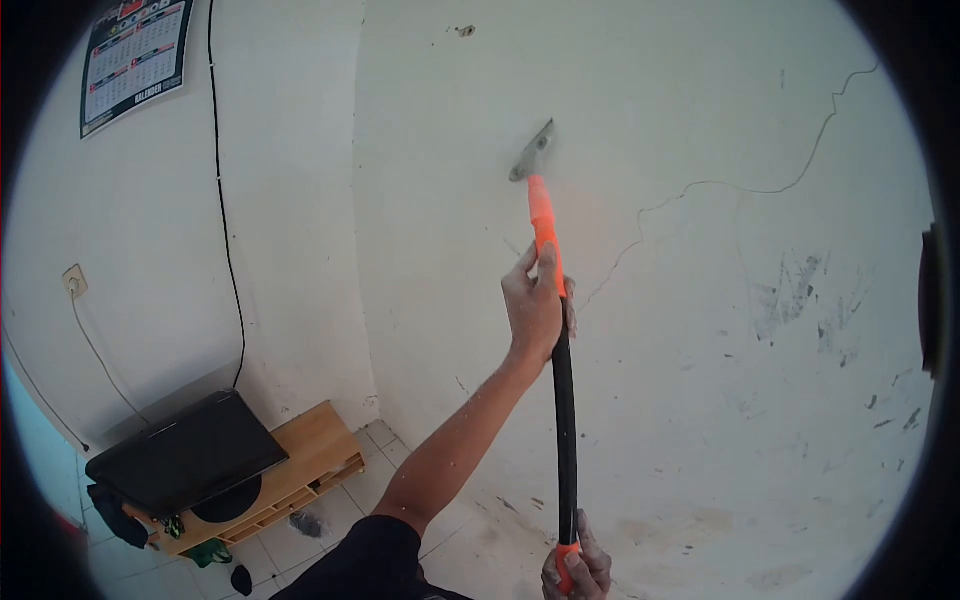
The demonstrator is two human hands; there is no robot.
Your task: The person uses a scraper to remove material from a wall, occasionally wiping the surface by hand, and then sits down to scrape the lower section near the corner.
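A long-handled scraper with a black shaft and orange grips slants up against the pale wall. Its grey metal head is at the wall surface, with a flat blade edge. My left hand wraps the upper orange grip, dusted with white powder. Low in the view, my right hand closes around the orange end of the shaft; part of it is cut off by the frame's lower edge.
A thin crack crosses the wall at right, above dark scuffs. At left are a calendar, a black cable, a wall socket and a television on a wooden stand.
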